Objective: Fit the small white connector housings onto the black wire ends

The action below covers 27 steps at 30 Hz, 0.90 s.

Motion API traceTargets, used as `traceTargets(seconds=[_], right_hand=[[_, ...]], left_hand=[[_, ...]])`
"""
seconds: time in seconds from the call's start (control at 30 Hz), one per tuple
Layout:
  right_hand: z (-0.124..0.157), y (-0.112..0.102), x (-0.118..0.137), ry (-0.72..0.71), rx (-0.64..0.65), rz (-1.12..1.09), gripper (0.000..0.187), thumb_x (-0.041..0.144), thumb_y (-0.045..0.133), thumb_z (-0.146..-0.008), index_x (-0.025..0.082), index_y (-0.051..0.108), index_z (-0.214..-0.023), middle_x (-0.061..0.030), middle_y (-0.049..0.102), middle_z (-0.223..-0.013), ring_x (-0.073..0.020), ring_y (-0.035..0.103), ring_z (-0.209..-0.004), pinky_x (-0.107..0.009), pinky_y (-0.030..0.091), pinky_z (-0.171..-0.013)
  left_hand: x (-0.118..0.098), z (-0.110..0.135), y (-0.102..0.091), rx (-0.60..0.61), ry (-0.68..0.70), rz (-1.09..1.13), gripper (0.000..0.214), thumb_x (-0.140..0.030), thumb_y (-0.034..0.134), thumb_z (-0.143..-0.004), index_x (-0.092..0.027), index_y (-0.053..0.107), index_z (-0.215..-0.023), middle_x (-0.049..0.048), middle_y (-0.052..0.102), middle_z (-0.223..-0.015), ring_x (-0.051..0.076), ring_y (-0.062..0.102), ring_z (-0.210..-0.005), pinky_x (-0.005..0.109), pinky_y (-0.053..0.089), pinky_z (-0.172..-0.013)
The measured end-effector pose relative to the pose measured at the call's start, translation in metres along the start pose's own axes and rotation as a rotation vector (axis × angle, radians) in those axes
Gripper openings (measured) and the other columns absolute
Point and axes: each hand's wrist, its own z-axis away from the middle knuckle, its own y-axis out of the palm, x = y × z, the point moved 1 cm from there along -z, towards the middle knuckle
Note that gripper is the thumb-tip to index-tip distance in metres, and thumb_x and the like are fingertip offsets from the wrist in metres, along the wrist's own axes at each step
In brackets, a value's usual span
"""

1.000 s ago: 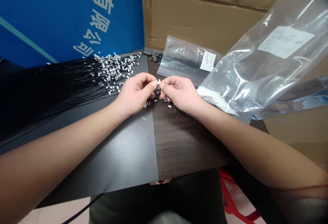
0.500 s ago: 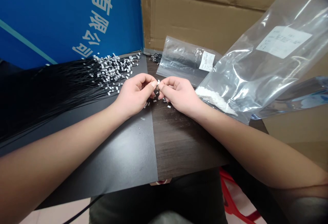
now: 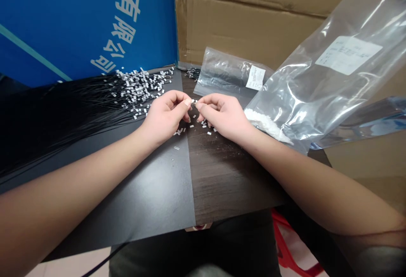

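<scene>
My left hand (image 3: 169,114) and my right hand (image 3: 222,114) face each other over the table, fingertips close together. The left thumb and forefinger pinch a tiny white piece (image 3: 193,101) at their tips. My right thumb and forefinger are pinched together just beside it; what lies in them is too small to make out. Loose white pieces (image 3: 209,133) are scattered on the table below the hands. To the left lies a large heap of thin black wires (image 3: 63,112) with many white tabs (image 3: 139,86) at their ends.
At the right a clear plastic bag (image 3: 317,95) holds a pile of white pieces (image 3: 266,124). Behind the hands lies a smaller labelled bag (image 3: 222,74). A blue panel (image 3: 79,23) and a cardboard box (image 3: 247,23) stand at the back. A red stool (image 3: 288,247) shows below the table.
The fingertips of my two hands have drawn slightly apart, with white bits now showing in the gap. The view has shifted a little; the bags and wires lie as before.
</scene>
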Motion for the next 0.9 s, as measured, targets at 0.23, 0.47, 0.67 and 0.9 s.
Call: traceTargets(seconds=[0.23, 0.47, 0.67, 0.9], right_hand=[[0.000, 0.001, 0.001, 0.002, 0.031, -0.002, 0.004, 0.021, 0.073, -0.091, 0.017, 0.074, -0.091, -0.0012, 0.076, -0.077, -0.0110, 0.064, -0.062, -0.023, 0.043, -0.056], [-0.001, 0.001, 0.000, 0.024, 0.036, -0.044, 0.005, 0.020, 0.076, -0.090, 0.018, 0.071, -0.090, 0.0006, 0.071, -0.071, -0.0112, 0.061, -0.061, -0.023, 0.043, -0.056], [-0.002, -0.001, 0.000, 0.022, 0.024, 0.017, 0.005, 0.020, 0.076, -0.088, 0.019, 0.072, -0.087, 0.0014, 0.068, -0.069, -0.0117, 0.057, -0.061, -0.024, 0.042, -0.056], [-0.003, -0.009, 0.003, -0.001, 0.075, 0.081, 0.002, 0.017, 0.076, -0.084, 0.018, 0.076, -0.085, 0.0005, 0.069, -0.069, -0.0120, 0.057, -0.061, -0.025, 0.042, -0.056]], left_hand=[[0.000, 0.000, 0.000, 0.051, 0.024, 0.000, 0.028, -0.044, 0.082, -0.092, -0.019, 0.069, -0.090, 0.0013, 0.068, -0.075, 0.013, 0.063, -0.064, 0.026, 0.050, -0.061], [-0.003, 0.002, 0.001, 0.049, 0.014, -0.007, 0.026, -0.042, 0.081, -0.092, -0.020, 0.069, -0.090, 0.0012, 0.069, -0.074, 0.014, 0.063, -0.063, 0.026, 0.050, -0.059], [-0.004, 0.002, 0.002, 0.047, 0.011, -0.020, 0.023, -0.040, 0.080, -0.092, -0.020, 0.069, -0.089, 0.0012, 0.068, -0.072, 0.014, 0.063, -0.063, 0.026, 0.050, -0.059], [-0.007, 0.001, 0.003, 0.071, -0.028, -0.025, 0.012, -0.029, 0.076, -0.089, -0.019, 0.069, -0.088, 0.0006, 0.069, -0.073, 0.013, 0.063, -0.062, 0.026, 0.050, -0.060]])
